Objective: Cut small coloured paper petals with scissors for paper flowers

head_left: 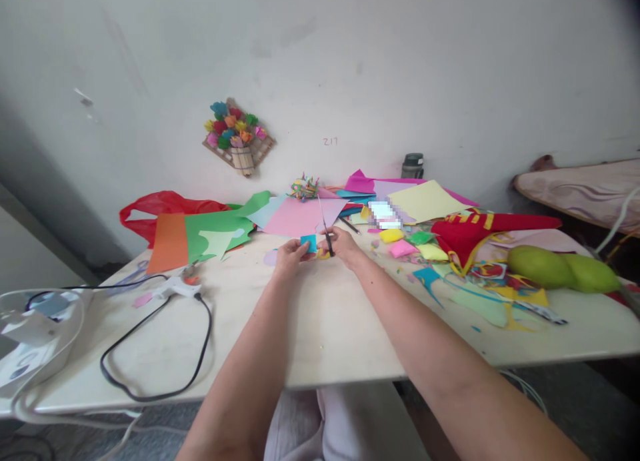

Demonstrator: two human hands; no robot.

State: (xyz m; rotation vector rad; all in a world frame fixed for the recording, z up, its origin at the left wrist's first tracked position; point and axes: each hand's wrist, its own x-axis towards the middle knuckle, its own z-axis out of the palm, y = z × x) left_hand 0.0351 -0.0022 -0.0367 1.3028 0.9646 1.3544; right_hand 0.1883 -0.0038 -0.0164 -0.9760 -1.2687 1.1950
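Note:
My left hand [291, 255] pinches a small square of blue paper [309, 243] between thumb and fingers. Close beside it, my right hand [342, 243] is closed around the dark handles of a pair of scissors [329, 242], whose thin blade points up and away from me. Just behind my hands lies a large pink sheet of paper [306, 215]. A lilac paper piece [271, 257] rests to the left of my left hand. Something small and yellow shows under the scissors, partly hidden.
On the left are orange paper [169, 241], green paper [207, 229] and a glue gun [176, 287] with a looped black cord. Coloured clay packs [403, 249], paper scraps [427, 282], a utility knife [545, 311] and green fruit [540, 266] lie to the right.

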